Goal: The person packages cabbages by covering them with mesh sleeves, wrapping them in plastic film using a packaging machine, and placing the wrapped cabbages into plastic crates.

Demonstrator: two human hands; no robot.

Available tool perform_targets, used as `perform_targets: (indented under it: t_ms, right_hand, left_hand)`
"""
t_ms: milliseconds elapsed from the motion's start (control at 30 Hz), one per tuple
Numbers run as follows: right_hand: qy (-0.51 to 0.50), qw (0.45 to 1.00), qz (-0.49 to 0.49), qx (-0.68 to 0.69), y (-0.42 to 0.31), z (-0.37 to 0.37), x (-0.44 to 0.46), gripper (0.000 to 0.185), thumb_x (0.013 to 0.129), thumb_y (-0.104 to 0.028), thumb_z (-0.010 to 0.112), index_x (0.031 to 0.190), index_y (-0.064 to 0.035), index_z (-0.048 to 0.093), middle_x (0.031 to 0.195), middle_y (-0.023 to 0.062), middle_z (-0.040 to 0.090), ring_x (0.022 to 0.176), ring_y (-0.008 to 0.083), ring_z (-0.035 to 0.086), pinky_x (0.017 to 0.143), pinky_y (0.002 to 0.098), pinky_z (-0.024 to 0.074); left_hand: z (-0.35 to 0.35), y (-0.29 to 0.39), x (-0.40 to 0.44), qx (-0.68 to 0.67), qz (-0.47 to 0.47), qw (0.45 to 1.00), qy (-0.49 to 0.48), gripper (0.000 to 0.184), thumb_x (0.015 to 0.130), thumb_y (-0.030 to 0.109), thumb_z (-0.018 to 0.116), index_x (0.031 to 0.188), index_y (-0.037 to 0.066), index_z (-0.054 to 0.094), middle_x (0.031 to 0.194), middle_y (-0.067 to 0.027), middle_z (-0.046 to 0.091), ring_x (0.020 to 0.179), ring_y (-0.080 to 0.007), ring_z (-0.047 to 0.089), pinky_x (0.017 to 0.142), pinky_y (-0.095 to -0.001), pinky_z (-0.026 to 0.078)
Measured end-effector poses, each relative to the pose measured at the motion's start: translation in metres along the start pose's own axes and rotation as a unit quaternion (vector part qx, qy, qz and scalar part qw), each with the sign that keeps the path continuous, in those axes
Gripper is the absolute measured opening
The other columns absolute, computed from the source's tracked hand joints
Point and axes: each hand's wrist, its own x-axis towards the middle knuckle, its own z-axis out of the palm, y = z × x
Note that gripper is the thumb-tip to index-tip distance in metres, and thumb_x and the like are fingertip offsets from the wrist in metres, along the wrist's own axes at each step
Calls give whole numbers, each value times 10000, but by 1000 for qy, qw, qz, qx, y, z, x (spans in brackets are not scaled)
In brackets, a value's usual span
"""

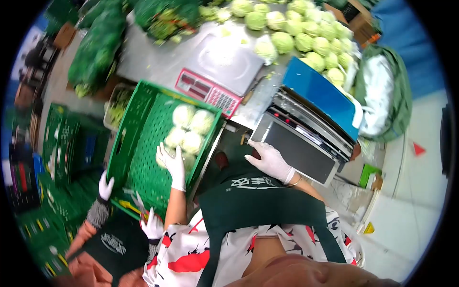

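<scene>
My left hand (173,165), in a white glove, reaches into a green plastic crate (125,143). Its fingers are spread over the pale cabbages (192,142) grouped along the crate's right side, and it seems to touch the nearest one. My right hand (271,161), gloved too, is at the left edge of a wrapping machine (299,148) with a dark flat plate. The fingers and thumb of that hand are apart, with nothing seen in them. A pink-framed scale (210,91) with a metal pan stands behind the crate.
A co-worker's gloved hands (105,185) are at the crate's near left side. Many cabbages (315,38) are heaped at the table's back right. Green net sacks (98,48) lie at the back left, and stacked green crates (60,191) stand at left.
</scene>
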Motion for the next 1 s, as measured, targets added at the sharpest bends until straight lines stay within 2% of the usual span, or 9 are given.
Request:
perform_targets:
  t_ms: [133,200,367,400,633,733,833,933,1000]
  right_hand:
    - [132,991,30,16,33,-45,-24,491,914,-346,640,1281,-25,578,1181,207,637,1134,366,592,983,415,471]
    - [243,969,38,28,59,-78,-38,395,876,-169,713,1230,-19,624,1201,184,656,1131,314,632,981,360,492]
    - [415,892,164,69,164,-159,-78,365,928,-152,671,1243,26,623,1205,170,671,1103,217,644,974,317,487]
    - [433,881,189,30,173,-178,-86,371,909,-189,685,1217,11,637,1190,185,668,1109,294,639,977,354,480]
    - [468,812,259,-233,320,-230,-120,459,887,-231,673,1266,9,576,1180,223,626,1136,384,566,1024,448,407]
    - [398,839,325,-177,353,-234,-109,489,861,-229,684,1264,22,567,1164,228,613,1093,402,551,992,481,403]
    - [360,857,325,-176,369,-228,-101,512,830,-238,713,1261,3,576,1174,209,594,1086,374,533,951,468,423]
    - [383,849,311,-189,369,-228,-102,532,824,-255,731,1271,-11,577,1160,169,601,1097,369,529,946,456,425]
    - [385,839,314,-223,357,-230,-97,521,831,-257,729,1270,-18,581,1171,150,604,1116,372,524,954,465,418]
  left_hand:
    - [56,96,2,-105,134,979,-110,741,884,187,694,1482,-32,314,1519,-265,307,1422,-382,289,1188,-445,217]
    - [85,142,-4,-135,195,956,-174,739,872,160,697,1478,-35,320,1512,-250,340,1427,-365,295,1193,-430,210]
    - [153,228,-4,-80,315,924,-202,702,834,107,717,1448,-6,395,1416,-227,442,1342,-361,419,1139,-407,317]
    - [169,241,4,-76,314,921,-217,712,835,119,719,1451,-6,386,1413,-233,442,1345,-365,416,1137,-406,321]
    - [294,340,63,-62,331,910,-243,668,862,173,697,1431,-18,405,1332,-247,518,1246,-375,508,1067,-399,400]
    - [358,372,84,-104,330,906,-245,570,877,192,689,1368,-25,498,1205,-217,639,1097,-294,633,953,-352,490]
    - [418,404,102,-143,195,888,-392,561,885,231,699,1345,-36,521,1228,-205,635,1127,-279,623,958,-344,486]
    - [443,466,91,-71,163,832,-526,739,810,372,780,1359,-40,506,1248,-203,628,1138,-317,618,974,-354,480]
    - [497,464,92,49,214,803,-555,863,711,479,824,1337,-39,534,1257,-208,622,1134,-323,619,988,-363,476]
